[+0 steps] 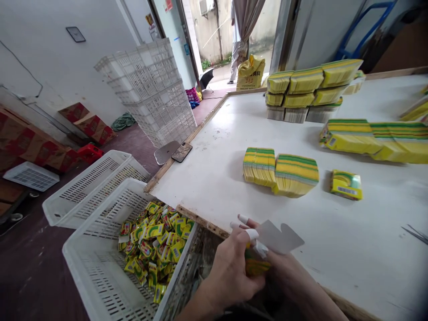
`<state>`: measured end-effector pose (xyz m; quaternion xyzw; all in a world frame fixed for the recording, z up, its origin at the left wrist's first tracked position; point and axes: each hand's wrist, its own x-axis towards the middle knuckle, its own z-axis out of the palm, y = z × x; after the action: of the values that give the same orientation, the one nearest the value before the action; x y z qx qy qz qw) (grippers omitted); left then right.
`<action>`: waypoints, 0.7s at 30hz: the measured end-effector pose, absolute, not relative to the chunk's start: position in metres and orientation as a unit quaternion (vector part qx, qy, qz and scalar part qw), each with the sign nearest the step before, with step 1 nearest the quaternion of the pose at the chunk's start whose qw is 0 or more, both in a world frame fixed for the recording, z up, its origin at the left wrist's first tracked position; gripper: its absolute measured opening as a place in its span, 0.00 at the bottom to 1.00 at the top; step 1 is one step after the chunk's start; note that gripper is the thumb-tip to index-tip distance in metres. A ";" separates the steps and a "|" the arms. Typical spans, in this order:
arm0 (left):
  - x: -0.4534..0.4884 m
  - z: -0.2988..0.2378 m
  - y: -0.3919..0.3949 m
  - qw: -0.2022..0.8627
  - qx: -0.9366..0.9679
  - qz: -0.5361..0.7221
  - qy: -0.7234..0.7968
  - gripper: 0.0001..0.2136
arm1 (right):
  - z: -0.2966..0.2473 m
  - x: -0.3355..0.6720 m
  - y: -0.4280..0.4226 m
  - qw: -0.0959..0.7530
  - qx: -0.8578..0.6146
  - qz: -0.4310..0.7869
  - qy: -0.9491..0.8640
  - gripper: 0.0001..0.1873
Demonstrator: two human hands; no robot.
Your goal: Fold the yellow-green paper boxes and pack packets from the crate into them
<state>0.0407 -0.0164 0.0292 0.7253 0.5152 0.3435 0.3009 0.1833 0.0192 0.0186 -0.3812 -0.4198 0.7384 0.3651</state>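
My left hand (230,267) and my right hand (287,276) meet at the near edge of the white table (351,240). Both are closed on a small yellow carton (256,265) with its grey flaps (279,237) sticking up. White tape wraps some of my fingertips. Left of my hands, a white plastic crate (96,276) holds several small yellow and green boxes (152,245). On the table ahead lie two stacks of flat yellow-green cartons (281,171) and one folded box (346,184).
More carton stacks (307,89) and bundles (374,140) sit further back. A second crate (87,187) stands beside the first, and tall stacked crates (154,89) behind. Two phones (174,152) lie at the table's left edge. A person (237,44) stands in the doorway.
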 end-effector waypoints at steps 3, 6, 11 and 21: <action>0.039 0.031 -0.015 0.307 0.721 0.343 0.518 0.28 | 0.020 0.181 0.018 0.359 -0.375 0.749 -0.412 0.34; 0.034 0.032 -0.012 0.348 0.686 0.319 0.554 0.27 | 0.016 0.182 0.016 0.372 -0.366 0.677 -0.519 0.34; 0.031 0.018 -0.008 0.319 0.693 0.333 0.555 0.28 | 0.007 0.180 0.014 0.355 -0.325 0.465 -0.742 0.28; 0.006 0.037 -0.005 0.265 0.653 0.280 0.652 0.27 | 0.006 0.193 0.032 0.240 -0.347 0.376 -0.825 0.25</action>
<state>0.0060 -0.0046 0.0374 0.6526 0.6522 0.2805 0.2649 0.1931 0.0325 0.0060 -0.3470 -0.8253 0.3757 0.2396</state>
